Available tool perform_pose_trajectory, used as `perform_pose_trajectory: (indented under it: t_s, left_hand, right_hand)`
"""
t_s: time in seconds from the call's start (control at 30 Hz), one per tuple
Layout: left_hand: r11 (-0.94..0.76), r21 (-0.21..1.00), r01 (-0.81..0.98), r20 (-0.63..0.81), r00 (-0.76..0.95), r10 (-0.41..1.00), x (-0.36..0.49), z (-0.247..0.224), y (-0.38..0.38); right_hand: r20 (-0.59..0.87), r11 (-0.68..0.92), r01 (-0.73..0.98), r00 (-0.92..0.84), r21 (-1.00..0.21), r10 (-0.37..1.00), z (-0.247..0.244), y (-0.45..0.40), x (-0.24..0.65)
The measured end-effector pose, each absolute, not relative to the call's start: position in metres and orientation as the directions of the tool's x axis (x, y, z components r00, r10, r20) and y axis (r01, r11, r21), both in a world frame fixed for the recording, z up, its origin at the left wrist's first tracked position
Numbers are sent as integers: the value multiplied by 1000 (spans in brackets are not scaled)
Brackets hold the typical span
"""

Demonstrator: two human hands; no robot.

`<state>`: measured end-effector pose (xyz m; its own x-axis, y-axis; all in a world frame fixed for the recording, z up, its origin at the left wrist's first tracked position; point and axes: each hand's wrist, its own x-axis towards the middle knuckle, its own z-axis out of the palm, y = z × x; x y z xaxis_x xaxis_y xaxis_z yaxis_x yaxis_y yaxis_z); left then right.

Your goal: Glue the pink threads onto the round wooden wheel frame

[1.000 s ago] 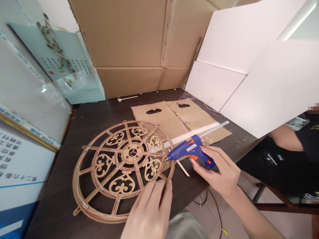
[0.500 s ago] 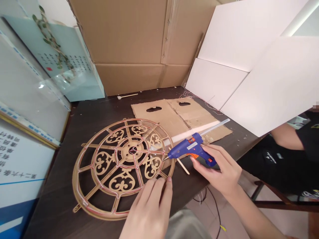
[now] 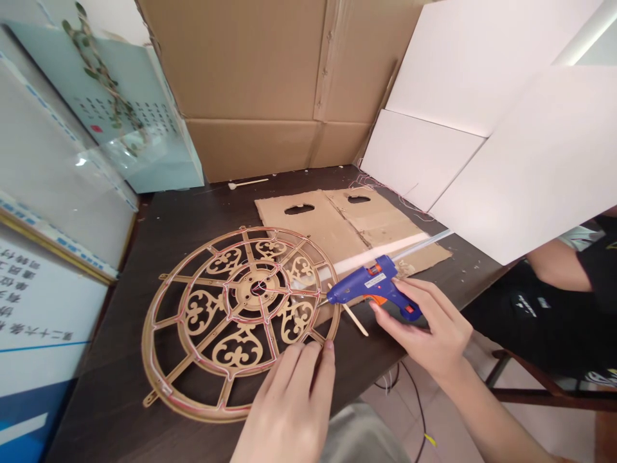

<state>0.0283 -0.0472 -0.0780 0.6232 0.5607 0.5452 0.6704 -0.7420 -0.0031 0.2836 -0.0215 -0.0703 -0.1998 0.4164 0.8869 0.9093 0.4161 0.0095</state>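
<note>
A round gold openwork frame [image 3: 238, 350] lies on the dark table, with rings, spokes and scroll ornaments, and red and white wires running along its rings. My left hand [image 3: 294, 395] grips its near right rim, fingers closed over the edge. In my right hand [image 3: 434, 328] is a blue glue gun [image 3: 373, 283] with an orange trigger. Its nozzle points left at the right side of the frame, close to a spoke end; whether it touches cannot be told. A long clear glue stick [image 3: 423, 242] sticks out from its back.
Under the frame's right side lies flat cardboard [image 3: 303, 225]; a thin wooden stick [image 3: 355, 319] rests beside the nozzle. Cardboard [image 3: 250, 77] and white panels [image 3: 525, 154] stand behind and right. Loose wires [image 3: 405, 199] lie near them. Another person's arm [image 3: 552, 267] shows at right.
The view has shifted slightly. The glue gun's nozzle sits marginally higher against the frame's right side. Both hands keep their holds.
</note>
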Motion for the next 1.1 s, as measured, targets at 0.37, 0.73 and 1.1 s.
perform_pose_trajectory:
  t_s: [0.37,0.73,1.1]
  left_hand:
    - [-732,-13,681,539,621,568,28,-79,-50]
    - [-737,32,675,536,611,583,28,-74,-49]
    - [-733,67,677,504,611,610,30,-74,-52]
  right_hand:
    - [892,444,895,-233,42,388,-70,-22,284]
    - [898,437,897,-244,66,365,-69,-23,284]
    - [890,448,884,-306,134,338,-64,-23,284]
